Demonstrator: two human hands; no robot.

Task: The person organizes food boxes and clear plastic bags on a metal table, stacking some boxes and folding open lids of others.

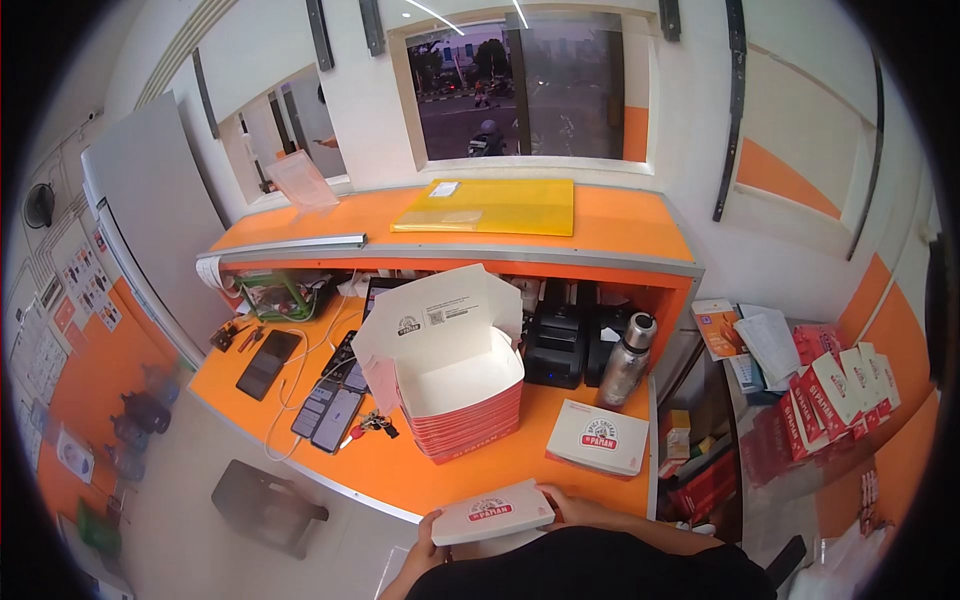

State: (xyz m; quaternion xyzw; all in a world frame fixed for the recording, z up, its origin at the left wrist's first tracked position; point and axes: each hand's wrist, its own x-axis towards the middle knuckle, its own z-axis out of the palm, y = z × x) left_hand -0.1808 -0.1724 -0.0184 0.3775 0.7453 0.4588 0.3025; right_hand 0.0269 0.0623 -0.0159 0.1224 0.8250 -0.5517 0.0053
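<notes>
A white cardboard food box with a red printed logo, its lid down, is held close to my body at the counter's front edge. My left hand grips its left end. At the right end, my right hand holds the corner, fingers partly hidden behind the box. A stack of nested open food boxes, red outside and white inside, stands just beyond, the top one with its lid raised. Right of the stack lies another lidded box on the orange counter.
A steel bottle stands behind the lidded box, beside black receipt printers. Several phones, charging cables and a bunch of keys lie on the left. A yellow folder rests on the upper shelf. A stool stands left; folded boxes sit right.
</notes>
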